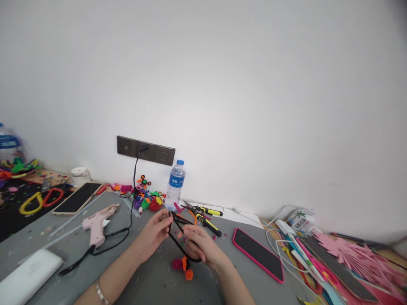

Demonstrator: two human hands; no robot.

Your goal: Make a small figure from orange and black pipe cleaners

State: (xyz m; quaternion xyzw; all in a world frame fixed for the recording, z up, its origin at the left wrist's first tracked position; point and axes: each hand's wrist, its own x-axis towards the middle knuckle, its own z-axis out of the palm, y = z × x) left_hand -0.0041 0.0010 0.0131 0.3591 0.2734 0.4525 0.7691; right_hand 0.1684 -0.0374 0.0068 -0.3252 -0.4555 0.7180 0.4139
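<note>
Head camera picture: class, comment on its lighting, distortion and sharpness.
Head view: even, soft light, with only faint shadows on the grey table; wide-angle bending curves the table edges; both hands, the left hand and the right hand, look fairly sharp, while the pink paper cutouts at the right blur.

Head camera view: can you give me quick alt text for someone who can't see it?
Two bare hands, left hand and right hand, bend a thin black pipe cleaner into a loop above a grey tabletop. Around them lie a pink glue gun, a clear plastic water bottle, yellow-handled pliers and a pink-cased phone.
</note>
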